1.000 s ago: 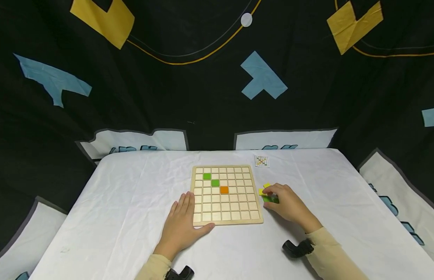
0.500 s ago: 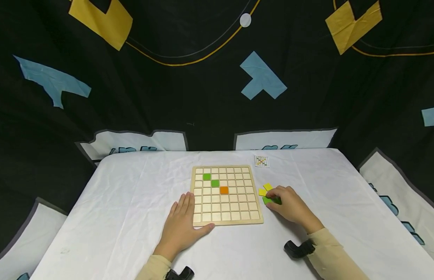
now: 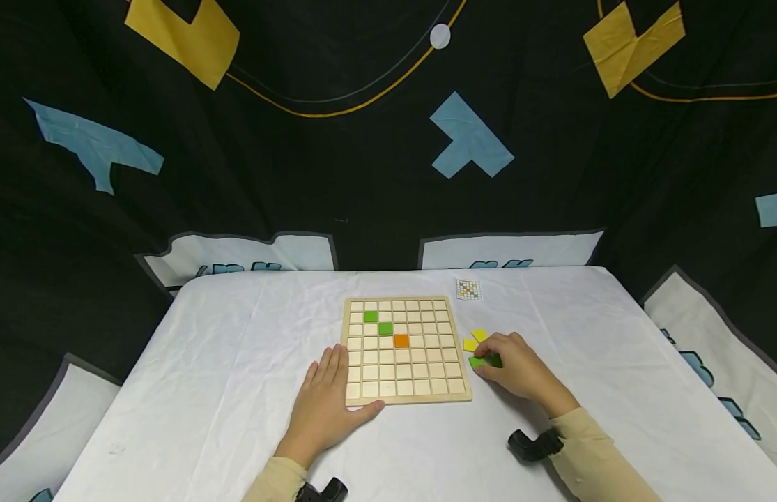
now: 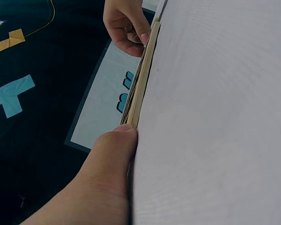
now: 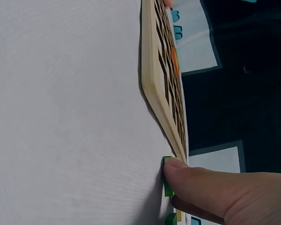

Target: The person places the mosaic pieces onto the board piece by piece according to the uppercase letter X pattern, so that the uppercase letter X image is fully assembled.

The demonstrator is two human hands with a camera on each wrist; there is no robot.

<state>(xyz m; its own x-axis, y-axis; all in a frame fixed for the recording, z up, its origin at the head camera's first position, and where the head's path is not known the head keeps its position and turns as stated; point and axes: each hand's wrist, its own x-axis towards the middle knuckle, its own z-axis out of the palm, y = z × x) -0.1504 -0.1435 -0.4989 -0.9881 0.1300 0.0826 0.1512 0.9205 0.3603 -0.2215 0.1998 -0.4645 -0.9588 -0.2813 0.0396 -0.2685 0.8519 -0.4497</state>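
Note:
A square wooden grid board [image 3: 410,399] lies on the white table, with two green tiles [image 3: 385,328] and one orange tile [image 3: 401,340] set in a diagonal row of its cells. My left hand [image 3: 325,401] rests with straight fingers along the board's left edge; its thumb [image 4: 117,140] touches the front edge. To the right of the board, my right hand [image 3: 516,366] has thumb and fingers at a loose green tile [image 5: 167,180], pinching it close to the table. Another green tile [image 5: 171,219] is close by, and the fingers partly cover the pile. Two yellow tiles [image 3: 479,335] lie just beyond.
A small printed card [image 3: 469,290] with a coloured grid pattern lies behind the board to the right. White cloth [image 3: 194,390] covers the table. A dark curtain with blue and yellow shapes hangs behind it.
My right hand has drawn back slightly from the yellow tiles, showing more of them, and a green tile has shifted a little at its fingertips. The left hand stays still.

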